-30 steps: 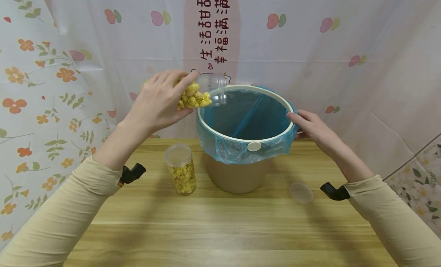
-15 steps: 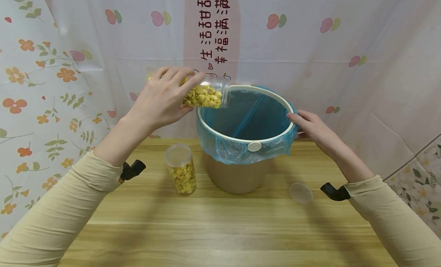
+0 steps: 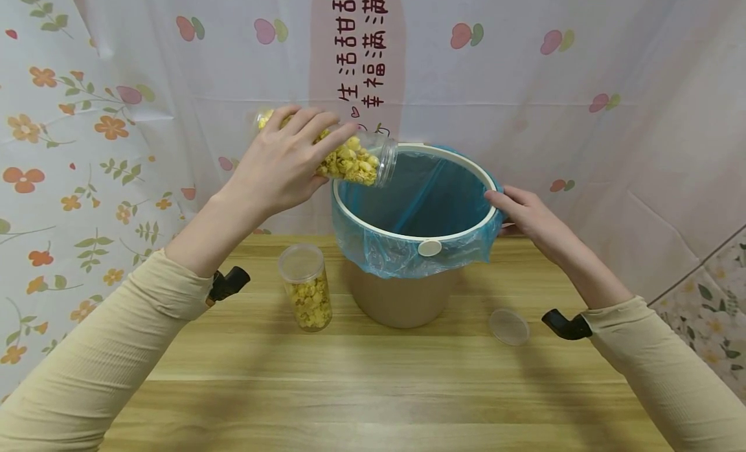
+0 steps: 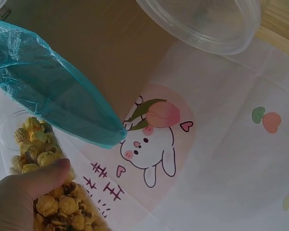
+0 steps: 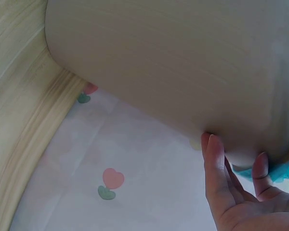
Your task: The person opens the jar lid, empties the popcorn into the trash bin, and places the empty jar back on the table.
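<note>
My left hand (image 3: 285, 164) grips a clear plastic jar (image 3: 386, 162) of yellow popcorn (image 3: 350, 160). The jar lies tipped on its side, its open mouth over the left rim of a trash bin (image 3: 402, 303) and angled slightly down. Popcorn has gathered toward the mouth; the left wrist view shows my thumb (image 4: 53, 177) across the jar wall. A blue bag (image 3: 396, 261) lines the bin, folded over its edge under a cream ring. At the bin's right side my right hand (image 3: 533, 219) holds the rim, thumb on top, fingers (image 5: 214, 159) against the outer wall.
A second popcorn jar (image 3: 310, 302) stands upright with a lid on, left of the bin. A loose round clear lid (image 3: 509, 327) lies on the wooden table (image 3: 373, 387) to the right. A printed cloth (image 3: 250, 70) hangs close behind the bin.
My left hand has shifted slightly right and tilted the jar mouth downward. Popcorn has slid along the jar toward its opening. The right hand and the bin stay put.
</note>
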`<control>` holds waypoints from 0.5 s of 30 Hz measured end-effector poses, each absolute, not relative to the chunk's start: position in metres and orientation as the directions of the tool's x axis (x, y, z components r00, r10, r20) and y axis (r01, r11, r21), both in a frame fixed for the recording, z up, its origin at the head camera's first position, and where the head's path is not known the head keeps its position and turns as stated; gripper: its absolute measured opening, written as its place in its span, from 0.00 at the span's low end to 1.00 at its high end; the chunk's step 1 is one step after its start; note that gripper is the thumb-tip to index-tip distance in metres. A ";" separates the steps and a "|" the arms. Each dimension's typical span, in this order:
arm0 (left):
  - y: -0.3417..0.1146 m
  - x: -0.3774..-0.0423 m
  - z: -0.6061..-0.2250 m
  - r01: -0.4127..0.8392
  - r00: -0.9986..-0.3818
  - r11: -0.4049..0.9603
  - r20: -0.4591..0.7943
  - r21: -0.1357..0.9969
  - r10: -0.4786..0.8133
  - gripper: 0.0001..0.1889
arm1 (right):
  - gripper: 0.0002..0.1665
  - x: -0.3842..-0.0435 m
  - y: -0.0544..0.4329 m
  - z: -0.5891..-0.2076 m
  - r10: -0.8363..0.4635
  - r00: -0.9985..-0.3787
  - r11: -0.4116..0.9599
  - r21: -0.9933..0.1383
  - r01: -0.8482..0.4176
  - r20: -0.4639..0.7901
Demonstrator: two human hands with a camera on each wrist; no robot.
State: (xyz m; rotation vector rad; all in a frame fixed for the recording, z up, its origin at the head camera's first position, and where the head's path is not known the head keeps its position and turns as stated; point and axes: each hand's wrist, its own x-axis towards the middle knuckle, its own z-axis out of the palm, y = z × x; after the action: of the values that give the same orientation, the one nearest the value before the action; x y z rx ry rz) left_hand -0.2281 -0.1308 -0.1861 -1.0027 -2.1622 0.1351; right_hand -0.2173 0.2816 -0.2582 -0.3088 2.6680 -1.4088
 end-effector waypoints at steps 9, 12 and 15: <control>-0.128 -0.230 -0.184 0.607 -0.418 0.686 0.573 -0.401 0.705 0.44 | 0.34 -0.217 0.281 -0.259 -0.231 -0.973 0.538 -0.833 -0.130 0.002; -0.128 -0.230 -0.184 0.606 -0.411 0.682 0.573 -0.409 0.709 0.43 | 0.34 -0.217 0.281 -0.259 -0.231 -0.973 0.534 -0.836 -0.129 0.002; -0.127 -0.230 -0.184 0.609 -0.400 0.674 0.573 -0.417 0.716 0.41 | 0.34 -0.217 0.281 -0.259 -0.230 -0.973 0.529 -0.839 -0.128 0.003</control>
State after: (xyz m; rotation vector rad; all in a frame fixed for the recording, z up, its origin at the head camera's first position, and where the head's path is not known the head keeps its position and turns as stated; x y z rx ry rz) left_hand -0.2305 -0.1272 -0.1844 -1.0157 -2.1315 0.1805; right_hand -0.2170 0.2809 -0.2589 -0.3115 2.6512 -1.4414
